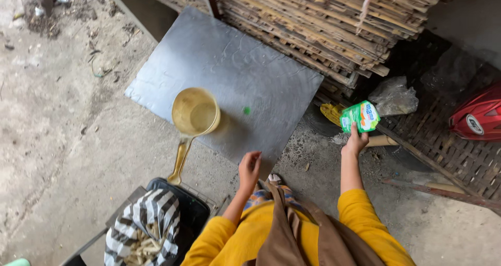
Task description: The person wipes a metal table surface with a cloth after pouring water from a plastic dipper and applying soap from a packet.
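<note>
1. Head view, materials: Dull grey metal makes up the flat square sheet (235,73), scuffed and faintly shiny, lying on the rough concrete floor (57,120). On it stands a translucent yellow plastic dipper (195,112), round and open-topped, its long handle reaching over the sheet's near edge toward a black crate (194,209). A small green speck (247,110) lies on the sheet just beside the dipper.

2. Hands: The right hand (356,140) is closed around the lower edge of a soft green and white pouch (359,115), crinkled and glossy, held up above the ground to the right of the sheet. The left hand (249,168) hangs loosely half-open over the sheet's near edge, holding nothing. Both sleeves are yellow knit.

3. Surroundings: Split bamboo slats (323,20) are stacked in a ragged pile behind the sheet, overlapping its far corner. A crumpled clear plastic bag (394,96) sits near the pouch on a woven bamboo mat (459,156); a red glossy shell (477,117), perhaps a helmet, lies at the right edge. A black-and-white striped cloth (148,214) drapes over the crate, holding pale sticks.

4. Room: The sheet's middle and right half are bare, and open concrete spreads to the left.
</note>
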